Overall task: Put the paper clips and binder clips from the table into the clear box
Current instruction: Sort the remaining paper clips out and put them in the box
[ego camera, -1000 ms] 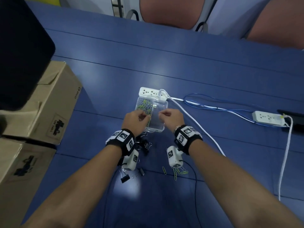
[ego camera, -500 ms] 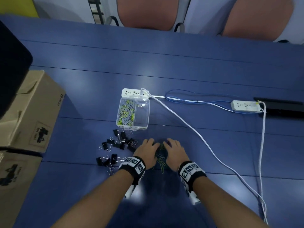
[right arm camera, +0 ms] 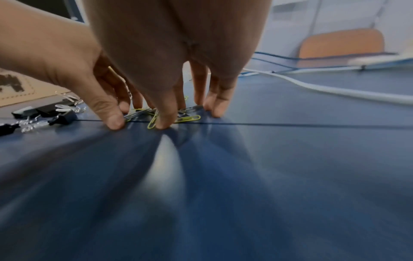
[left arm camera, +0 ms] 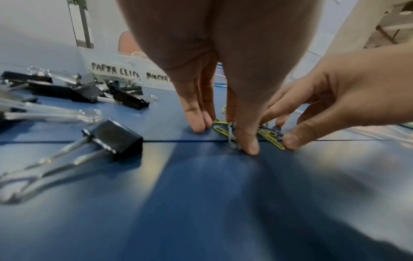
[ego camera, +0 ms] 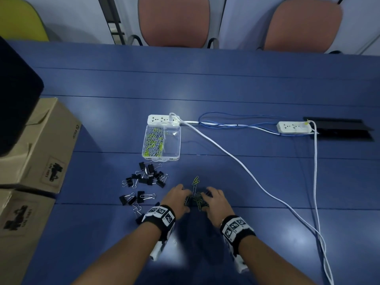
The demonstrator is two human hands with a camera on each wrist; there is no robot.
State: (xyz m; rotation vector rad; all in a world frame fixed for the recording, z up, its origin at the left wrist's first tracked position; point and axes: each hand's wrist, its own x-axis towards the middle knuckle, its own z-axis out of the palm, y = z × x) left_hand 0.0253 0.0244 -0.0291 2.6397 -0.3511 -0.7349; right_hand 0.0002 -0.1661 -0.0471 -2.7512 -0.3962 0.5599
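The clear box (ego camera: 173, 145) stands mid-table, its left compartment holding several yellow and silver paper clips; the right compartment looks empty. Its front label (left arm camera: 116, 71) reads "PAPER CLIPS". A small pile of paper clips (ego camera: 195, 199) lies on the blue table between my hands. My left hand (ego camera: 177, 199) and right hand (ego camera: 216, 202) press straight fingertips on the table on either side of the pile. The left hand (left arm camera: 223, 136) has its thumb on a silver clip; the right hand (right arm camera: 188, 116) has its thumb on a yellow clip (right arm camera: 187, 119). Black binder clips (ego camera: 147, 175) lie scattered to the left.
A white power strip (ego camera: 163, 119) touches the box's far side, and its white cable (ego camera: 246, 171) runs right of my hands. A second strip (ego camera: 294, 127) lies far right. Cardboard boxes (ego camera: 41, 145) line the left edge. More binder clips (ego camera: 133, 199) lie by my left wrist.
One second ago both hands were over the clear box. They have come back toward me and now press down around the paper clip pile.
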